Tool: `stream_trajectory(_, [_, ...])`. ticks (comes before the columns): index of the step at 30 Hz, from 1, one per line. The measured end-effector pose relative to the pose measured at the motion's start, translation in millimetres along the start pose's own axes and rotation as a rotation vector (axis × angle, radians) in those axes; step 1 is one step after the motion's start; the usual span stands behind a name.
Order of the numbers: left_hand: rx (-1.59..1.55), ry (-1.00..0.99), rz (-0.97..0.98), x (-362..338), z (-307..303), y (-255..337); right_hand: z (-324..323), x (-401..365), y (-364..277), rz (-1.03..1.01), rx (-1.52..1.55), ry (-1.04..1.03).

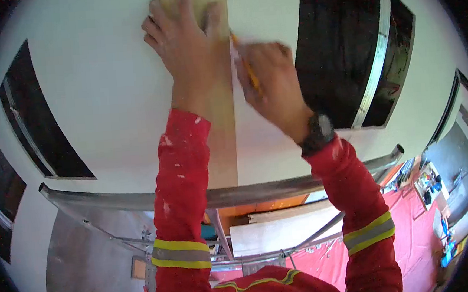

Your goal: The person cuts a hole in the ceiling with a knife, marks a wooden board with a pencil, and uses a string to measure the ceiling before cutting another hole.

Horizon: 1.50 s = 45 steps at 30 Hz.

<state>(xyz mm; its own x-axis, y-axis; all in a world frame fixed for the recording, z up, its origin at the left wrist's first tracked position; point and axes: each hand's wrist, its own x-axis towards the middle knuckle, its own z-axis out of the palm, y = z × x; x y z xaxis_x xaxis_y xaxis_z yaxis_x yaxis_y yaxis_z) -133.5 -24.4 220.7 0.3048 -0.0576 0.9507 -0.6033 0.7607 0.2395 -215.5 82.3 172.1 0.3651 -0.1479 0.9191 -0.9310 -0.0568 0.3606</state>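
A long tan board [222, 147] lies against a white panel [105, 90], its straight right edge running up the middle of the view. My left hand [186, 41] presses on the board's upper part with fingers spread. Just right of that edge, my right hand [270, 78] grips a yellow pencil [251, 73], whose tip is up by the board's edge. My right hand is slightly blurred. Any mark under the tip is too small to tell.
Dark rectangular openings [335, 46] with metal studs cut the panel on both sides. A metal rail [259, 192] crosses below the panel. Far below are a white sheet [283, 235], pink floor covering [414, 242] and a cluttered table [429, 186].
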Motion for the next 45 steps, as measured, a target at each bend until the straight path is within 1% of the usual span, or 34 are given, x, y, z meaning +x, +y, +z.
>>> stream_trajectory(3, [-0.21, -0.062, 0.038, 2, 10, -16, -11, -69, -35, 0.087, 0.106, -0.225])
stream_trajectory(5, [-0.164, -0.071, 0.022, 3, 9, -14, -22, -116, -64, 0.17, 0.137, -0.466])
stream_trajectory(6, [-0.142, -0.068, 0.013, 4, 9, -13, -25, -126, -71, 0.202, 0.151, -0.585])
stream_trajectory(9, [-0.208, -0.018, 0.042, 1, 13, -17, -33, -117, -65, 0.427, 0.411, -0.731])
stream_trajectory(10, [-0.192, -0.038, 0.035, -1, 12, -17, -29, -115, -59, 0.436, 0.418, -0.701])
stream_trajectory(13, [-0.162, -0.065, 0.016, 6, 11, -15, -17, -96, -33, 0.479, 0.536, -0.74])
stream_trajectory(15, [-0.155, -0.095, -0.012, 6, 9, -11, -27, -54, -23, 0.5, 0.398, -0.534])
stream_trajectory(17, [-0.174, -0.08, 0.016, 3, -1, -7, -47, -15, -20, 0.426, 0.401, -0.14])
stream_trajectory(20, [-0.16, -0.084, 0.028, 1, -3, -4, -77, 3, -29, 0.471, 0.594, 0.169])
stream_trajectory(21, [-0.146, -0.085, 0.024, 3, -3, -4, -83, -4, -34, 0.456, 0.509, 0.16])
stream_trajectory(23, [-0.198, -0.176, -0.044, 10, -5, -3, -94, -35, -45, 0.428, 0.344, 0.141])
stream_trajectory(24, [-0.22, -0.226, -0.078, 12, -8, -3, -102, -50, -52, 0.406, 0.294, 0.053])
stream_trajectory(25, [-0.206, -0.215, -0.089, 11, -10, -6, -109, -67, -55, 0.38, 0.248, -0.034])
stream_trajectory(27, [-0.18, -0.172, -0.099, 13, -16, -24, -108, -107, -58, 0.401, 0.149, -0.068])
stream_trajectory(29, [-0.234, 0.005, -0.108, 20, -43, -42, -106, -140, -55, 0.481, 0.154, -0.053])
stream_trajectory(32, [-0.321, 0.247, -0.109, 23, -101, -80, -110, -172, -51, 0.648, 0.222, -0.04])
stream_trajectory(33, [-0.228, 0.271, -0.084, 26, -115, -100, -111, -175, -51, 0.706, 0.254, -0.034])
stream_trajectory(34, [-0.066, 0.321, 0.008, 28, -129, -120, -112, -173, -52, 0.733, 0.261, -0.019])
stream_trajectory(38, [-0.233, 0.529, -0.272, 37, -195, -134, -113, -172, -58, 0.687, 0.213, -0.003])
stream_trajectory(40, [-0.332, 0.639, -0.407, 46, -227, -141, -110, -178, -53, 0.689, 0.244, 0.089])
stream_trajectory(42, [-0.539, 0.774, -0.487, 54, -261, -163, -116, -181, -51, 0.728, 0.292, 0.157])
stream_trajectory(43, [-0.644, 0.84, -0.527, 58, -280, -174, -116, -181, -49, 0.711, 0.261, 0.243])
stream_trajectory(45, [-0.698, 0.844, -0.691, 55, -331, -191, -117, -184, -44, 0.678, 0.205, 0.398])
